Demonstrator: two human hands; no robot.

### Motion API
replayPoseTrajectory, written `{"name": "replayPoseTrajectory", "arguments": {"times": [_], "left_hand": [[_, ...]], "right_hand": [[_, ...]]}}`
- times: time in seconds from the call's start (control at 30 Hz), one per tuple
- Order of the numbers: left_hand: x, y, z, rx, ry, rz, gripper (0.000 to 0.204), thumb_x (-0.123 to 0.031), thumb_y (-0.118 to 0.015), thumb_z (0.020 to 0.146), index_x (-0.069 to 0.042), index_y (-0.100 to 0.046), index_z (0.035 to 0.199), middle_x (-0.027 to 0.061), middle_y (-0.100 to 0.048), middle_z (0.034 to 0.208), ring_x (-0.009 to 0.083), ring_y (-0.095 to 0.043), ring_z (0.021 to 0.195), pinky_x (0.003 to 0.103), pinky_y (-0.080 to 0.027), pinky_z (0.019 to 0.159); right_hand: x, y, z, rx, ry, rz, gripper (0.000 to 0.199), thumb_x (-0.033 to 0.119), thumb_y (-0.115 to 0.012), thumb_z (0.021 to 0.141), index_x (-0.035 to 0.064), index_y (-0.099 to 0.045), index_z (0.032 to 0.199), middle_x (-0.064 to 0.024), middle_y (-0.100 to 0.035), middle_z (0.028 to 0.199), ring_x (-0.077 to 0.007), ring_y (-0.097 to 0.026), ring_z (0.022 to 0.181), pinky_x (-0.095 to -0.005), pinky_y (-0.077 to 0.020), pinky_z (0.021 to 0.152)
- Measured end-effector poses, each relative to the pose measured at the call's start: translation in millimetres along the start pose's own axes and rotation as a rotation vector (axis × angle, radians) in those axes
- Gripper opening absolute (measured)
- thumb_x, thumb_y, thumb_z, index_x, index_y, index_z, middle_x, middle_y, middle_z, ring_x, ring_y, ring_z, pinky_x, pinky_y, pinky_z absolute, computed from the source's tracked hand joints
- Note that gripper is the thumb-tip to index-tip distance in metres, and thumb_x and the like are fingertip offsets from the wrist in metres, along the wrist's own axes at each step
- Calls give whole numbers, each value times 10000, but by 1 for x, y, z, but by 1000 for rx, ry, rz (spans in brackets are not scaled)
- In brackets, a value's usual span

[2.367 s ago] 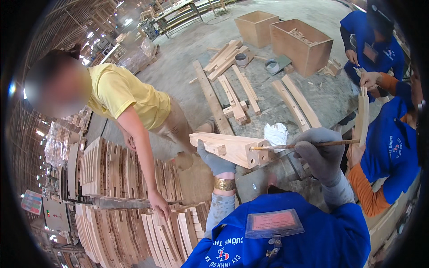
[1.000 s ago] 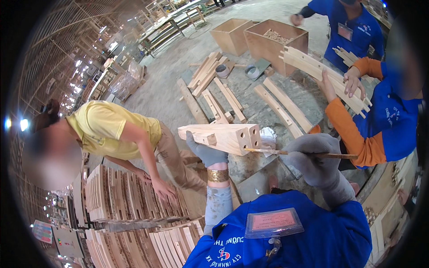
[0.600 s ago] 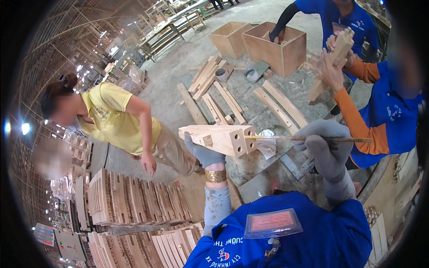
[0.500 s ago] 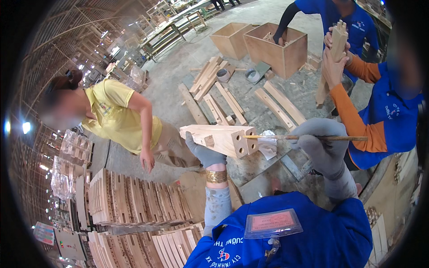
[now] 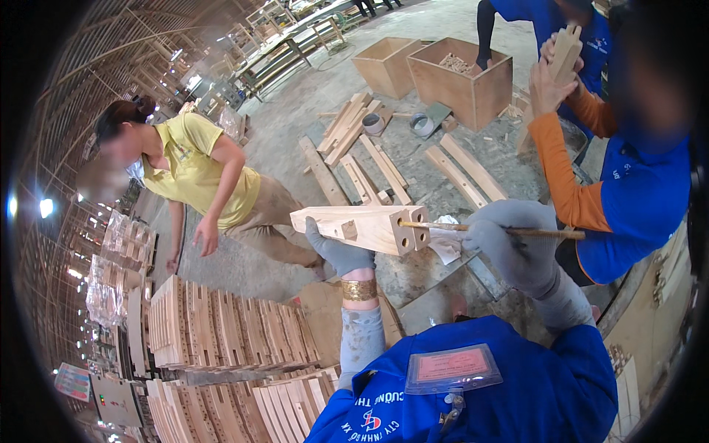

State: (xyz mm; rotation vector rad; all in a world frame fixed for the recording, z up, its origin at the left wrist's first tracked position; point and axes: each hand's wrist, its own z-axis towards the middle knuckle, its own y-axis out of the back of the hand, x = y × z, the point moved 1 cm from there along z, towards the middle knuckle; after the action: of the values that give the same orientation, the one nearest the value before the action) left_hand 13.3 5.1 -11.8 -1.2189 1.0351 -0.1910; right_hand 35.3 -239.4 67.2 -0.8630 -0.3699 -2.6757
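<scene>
My left hand [image 5: 341, 253], in a grey glove, grips a pair of pale wooden pieces [image 5: 369, 224] held side by side, their ends pointing right. Round dark holes show in those end faces, and a square cut-out is on the near side. Between the fingers of my gloved right hand [image 5: 509, 238] is a thin wooden stick [image 5: 559, 233], held nearly level. Its yellowish tip meets an upper hole of the nearer piece; how deep it goes I cannot tell. Whether the tip has bristles is too small to make out.
Wooden bars [image 5: 465, 172] and two small pots [image 5: 422, 124] lie on the floor ahead. Beyond stands a plywood box [image 5: 459, 85] of small wood bits. Stacked slotted parts [image 5: 229, 325] are at left. A person in yellow [image 5: 193, 173] is left; co-workers in blue [image 5: 639, 199] are right.
My right hand and the stick have shifted left, the tip now at the hole. The wooden pieces moved slightly left. The person in yellow has turned and swung an arm.
</scene>
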Motion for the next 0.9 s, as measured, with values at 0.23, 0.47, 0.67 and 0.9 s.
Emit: {"name": "replayPoseTrajectory", "arguments": {"times": [0.23, 0.47, 0.67, 0.9], "left_hand": [[-2, -3, 0, -47, -33, 17, 479, -509, -417, 853, -107, -479, 1105, 66, -512, 1073, 251, -520, 980, 404, -445, 848], [-5, 11, 7, -66, -23, -6, 492, -517, -401, 854, -102, -490, 1103, 65, -525, 1052, 255, -526, 969, 401, -451, 830], [-6, 8, 3, -86, -41, 31, 472, -509, -407, 856, -108, -497, 1088, 57, -533, 1023, 243, -536, 933, 384, -456, 814], [-8, 16, 6, -92, -98, 61, 419, -484, -398, 870, -115, -507, 1037, 42, -534, 970, 221, -533, 914, 367, -457, 805]], "right_hand": [[-4, -6, -12, -368, -429, 463, 110, 25, -522, 843, -65, -552, 789, -129, -611, 698, -146, -612, 614, -234, -507, 529], [0, 12, -6, -259, -463, 390, 67, 1, -552, 816, -61, -568, 795, -124, -619, 723, -126, -597, 615, -237, -495, 565], [-7, 11, -4, -130, -392, 225, 68, 4, -604, 784, -37, -605, 838, -81, -616, 776, -121, -592, 664, -234, -476, 580], [3, 7, 21, 163, -102, -71, 100, 31, -643, 747, -1, -616, 837, -99, -622, 767, -171, -615, 655, -259, -477, 573]]}}
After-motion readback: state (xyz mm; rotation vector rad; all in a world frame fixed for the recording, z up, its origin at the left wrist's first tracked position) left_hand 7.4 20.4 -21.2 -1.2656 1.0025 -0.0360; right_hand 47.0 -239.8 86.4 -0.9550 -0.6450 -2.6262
